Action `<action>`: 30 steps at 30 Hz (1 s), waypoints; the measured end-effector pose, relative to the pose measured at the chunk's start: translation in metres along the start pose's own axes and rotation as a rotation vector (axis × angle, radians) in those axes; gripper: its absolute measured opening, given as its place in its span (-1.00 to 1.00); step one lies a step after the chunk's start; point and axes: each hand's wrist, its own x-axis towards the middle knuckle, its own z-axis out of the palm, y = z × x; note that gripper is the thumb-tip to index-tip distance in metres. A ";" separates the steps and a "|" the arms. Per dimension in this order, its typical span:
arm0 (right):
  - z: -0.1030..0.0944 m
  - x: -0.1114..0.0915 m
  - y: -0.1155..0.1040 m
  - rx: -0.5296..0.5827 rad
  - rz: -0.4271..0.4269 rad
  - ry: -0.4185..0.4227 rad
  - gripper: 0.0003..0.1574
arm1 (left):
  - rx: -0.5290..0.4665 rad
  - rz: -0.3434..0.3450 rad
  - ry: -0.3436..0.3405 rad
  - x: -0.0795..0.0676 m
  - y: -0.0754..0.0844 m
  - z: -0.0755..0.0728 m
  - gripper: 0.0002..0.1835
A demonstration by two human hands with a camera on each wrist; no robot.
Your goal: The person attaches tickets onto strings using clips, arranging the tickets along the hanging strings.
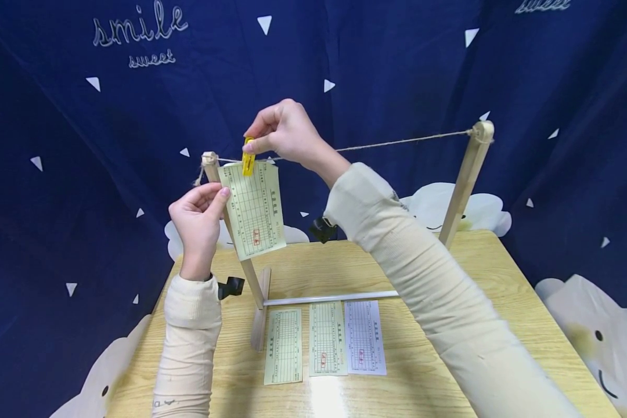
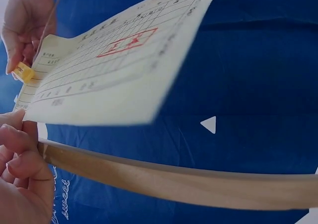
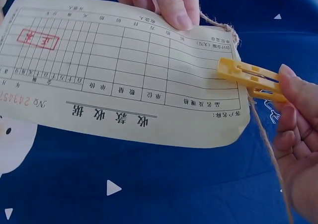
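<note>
A pale yellow printed receipt (image 1: 256,209) with a red stamp hangs at the left end of a twine line (image 1: 407,141). My left hand (image 1: 195,219) pinches its left edge between thumb and fingers, a little below the top. Up at the twine, my right hand (image 1: 289,133) grips the tail end of a yellow clothespin (image 1: 248,158). In the right wrist view, the front of the clothespin (image 3: 248,77) lies over the receipt's top edge, right where the twine passes. One top corner of the receipt (image 3: 119,70) bends a little.
Wooden posts, left (image 1: 248,273) and right (image 1: 465,186), carry the twine; a white rod (image 1: 329,299) runs low between them. On the wooden table (image 1: 418,371) lie two yellowish receipts, left (image 1: 283,347) and middle (image 1: 327,339), and a lilac one (image 1: 364,338). A blue curtain (image 1: 397,75) hangs behind.
</note>
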 end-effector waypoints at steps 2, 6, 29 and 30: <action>0.000 0.000 0.000 -0.011 0.016 -0.005 -0.85 | -0.001 -0.002 -0.001 0.000 0.000 0.000 -0.80; 0.000 -0.001 0.000 -0.024 0.041 -0.018 -0.79 | -0.006 -0.007 0.000 0.000 0.000 0.000 -0.81; -0.006 -0.013 0.005 -0.017 -0.004 -0.051 -0.39 | 0.004 0.001 -0.004 -0.002 0.002 -0.001 -0.82; -0.007 -0.014 0.005 -0.009 -0.010 -0.044 -0.40 | 0.003 0.001 -0.005 -0.002 0.002 -0.001 -0.82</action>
